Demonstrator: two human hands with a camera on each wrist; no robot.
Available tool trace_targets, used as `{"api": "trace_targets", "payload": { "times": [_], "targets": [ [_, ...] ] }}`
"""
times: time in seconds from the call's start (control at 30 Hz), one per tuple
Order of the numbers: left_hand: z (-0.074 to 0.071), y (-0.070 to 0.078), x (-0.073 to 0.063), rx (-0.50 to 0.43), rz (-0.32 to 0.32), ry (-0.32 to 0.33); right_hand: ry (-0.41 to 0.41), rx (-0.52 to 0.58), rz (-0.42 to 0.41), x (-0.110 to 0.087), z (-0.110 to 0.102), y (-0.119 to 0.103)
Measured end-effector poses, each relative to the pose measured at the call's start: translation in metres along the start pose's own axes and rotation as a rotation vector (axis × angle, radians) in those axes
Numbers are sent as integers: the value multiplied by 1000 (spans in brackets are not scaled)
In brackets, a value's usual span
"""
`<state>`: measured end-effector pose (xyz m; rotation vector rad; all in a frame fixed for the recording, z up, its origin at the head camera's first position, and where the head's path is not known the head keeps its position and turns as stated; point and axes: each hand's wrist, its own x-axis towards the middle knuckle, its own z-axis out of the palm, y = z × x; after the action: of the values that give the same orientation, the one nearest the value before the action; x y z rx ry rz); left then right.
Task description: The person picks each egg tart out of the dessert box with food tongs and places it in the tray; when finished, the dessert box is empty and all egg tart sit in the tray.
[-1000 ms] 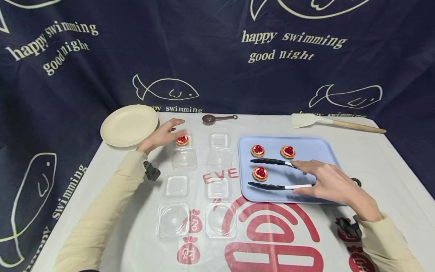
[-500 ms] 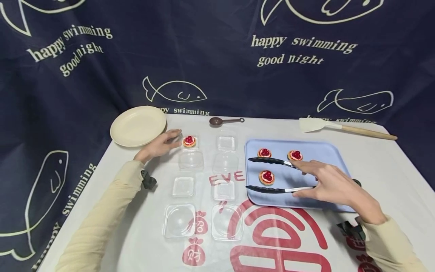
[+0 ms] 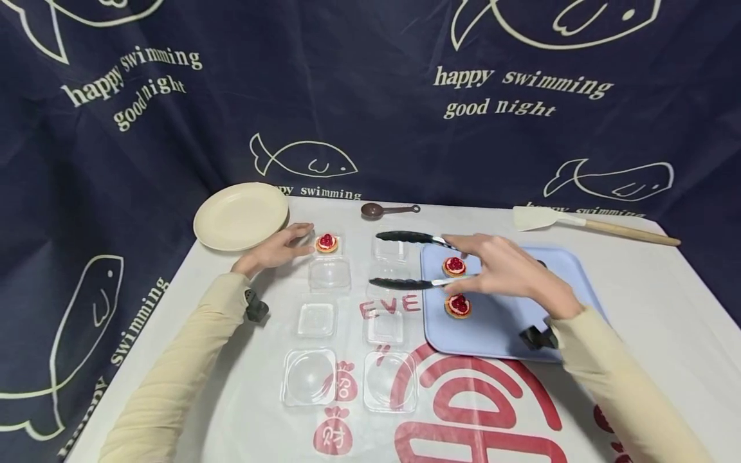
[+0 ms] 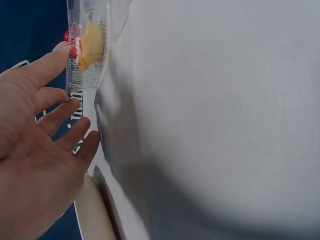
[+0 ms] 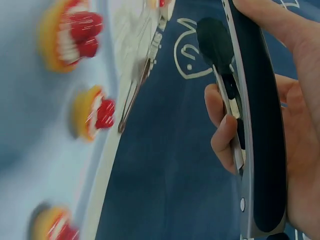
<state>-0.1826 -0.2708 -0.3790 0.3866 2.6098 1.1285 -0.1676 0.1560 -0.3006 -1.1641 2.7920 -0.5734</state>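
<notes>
My right hand (image 3: 500, 267) holds a pair of black-tipped tongs (image 3: 405, 237), spread apart with nothing between the tips. The tips overlap the back right clear plastic box (image 3: 389, 248) in the head view. A fruit tart (image 3: 327, 243) with red berries sits in the back left clear box (image 3: 329, 275), whose lid lies folded toward me. My left hand (image 3: 278, 247) is at that box's left side, fingers loosely extended, fingertips right at its wall. In the right wrist view, three tarts (image 5: 95, 115) show on the tray; the head view hides one behind my right hand.
The blue tray (image 3: 492, 341) lies at the right. Two more opened clear boxes (image 3: 309, 378) stand in front, left of the tray. A cream plate (image 3: 240, 215), a brown measuring spoon (image 3: 373, 210) and a spatula (image 3: 613, 229) lie along the back edge.
My right hand has carried the spread tongs left and back, from over the tray to over the back right box. My left hand has drawn off the tart to the box's side.
</notes>
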Motion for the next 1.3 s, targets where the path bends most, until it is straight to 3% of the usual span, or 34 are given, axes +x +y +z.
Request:
{"api": "trace_targets", "payload": {
  "times": [0.3,0.5,0.9,1.3],
  "targets": [
    [0,3,-1,36,21,6,-95,-55,-92,88,6,-15],
    [2,2,0,66,33,3,-171,-59,-51,123,19,-19],
    [0,5,-1,96,30,6,-189,-159,-78,157,26,-27],
    [1,5,0,84,40,-3,-324,-227,-73,178,16,-47]
  ]
}}
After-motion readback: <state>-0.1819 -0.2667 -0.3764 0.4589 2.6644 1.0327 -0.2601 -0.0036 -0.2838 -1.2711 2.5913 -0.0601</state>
